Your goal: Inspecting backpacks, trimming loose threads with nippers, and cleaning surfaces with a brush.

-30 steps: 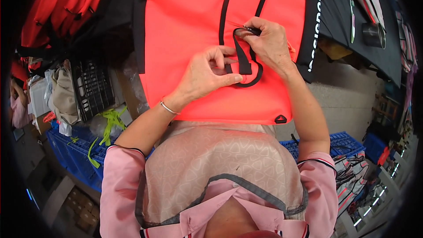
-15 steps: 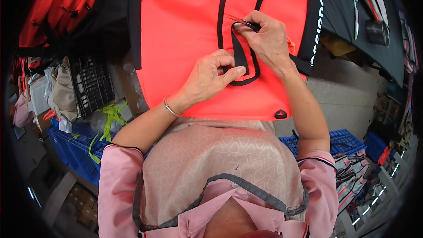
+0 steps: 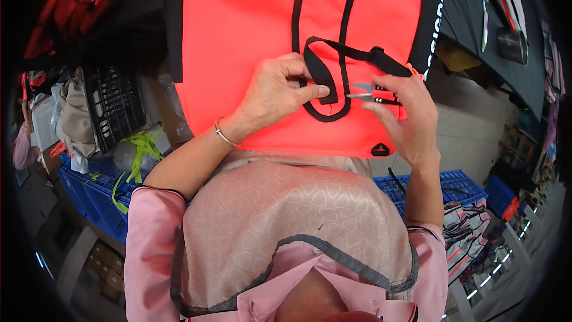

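Observation:
A neon coral bag (image 3: pixel 238 36) with black side panels lies across my lap and the surface ahead, with black piping looping over its face. My left hand (image 3: pixel 277 86) pinches the end of a black webbing strap (image 3: pixel 322 71) between thumb and fingers, near the bottom of that loop. From there the strap bends up and runs right through a black buckle (image 3: pixel 378 55) toward the bag's right edge. In my right hand (image 3: pixel 408 110) are small thread snips (image 3: pixel 363 92) with red and black handles. Their blades are apart and point left at the strap end, not touching it.
A dark-covered table (image 3: pixel 468 18) at the right holds a metal cup (image 3: pixel 511 46). Blue plastic crates (image 3: pixel 459 186) stand low at both sides, a black crate (image 3: pixel 116 104) and neon yellow ribbon (image 3: pixel 143 149) at the left. More red bags (image 3: pixel 71 6) lie at the far left.
My right hand has let go of the strap and moved down and right, turning the snips toward the strap end. The strap now lies slack to the right. My left hand keeps its pinch.

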A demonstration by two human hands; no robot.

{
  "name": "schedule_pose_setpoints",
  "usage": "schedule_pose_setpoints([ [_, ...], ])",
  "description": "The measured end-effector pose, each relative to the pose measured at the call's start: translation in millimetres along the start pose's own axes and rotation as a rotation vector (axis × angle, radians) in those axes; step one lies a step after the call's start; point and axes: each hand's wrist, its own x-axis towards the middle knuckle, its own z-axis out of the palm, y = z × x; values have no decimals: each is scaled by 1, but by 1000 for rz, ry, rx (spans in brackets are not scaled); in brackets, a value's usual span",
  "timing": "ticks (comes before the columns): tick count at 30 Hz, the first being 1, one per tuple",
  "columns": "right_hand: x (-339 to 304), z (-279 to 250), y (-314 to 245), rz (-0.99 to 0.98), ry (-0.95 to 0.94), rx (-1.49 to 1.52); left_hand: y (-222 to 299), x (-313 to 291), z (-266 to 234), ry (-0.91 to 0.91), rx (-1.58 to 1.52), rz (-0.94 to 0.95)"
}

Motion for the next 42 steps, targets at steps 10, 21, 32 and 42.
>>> schedule_pose_setpoints([
  [10, -10, 11, -9, -121, -64, -189, 15, -4, -1, 35, 214, 112],
  [21, -6, 10, -3, -155, -61, -118, 10, -3, -4, 44, 172, 115],
  [32, -8, 18, -1, -112, -128, 22, 16, -4, -2, 47, 189, 103],
  [42, -7, 22, 1, -171, -95, -55, 13, -2, -4, 39, 195, 119],
])
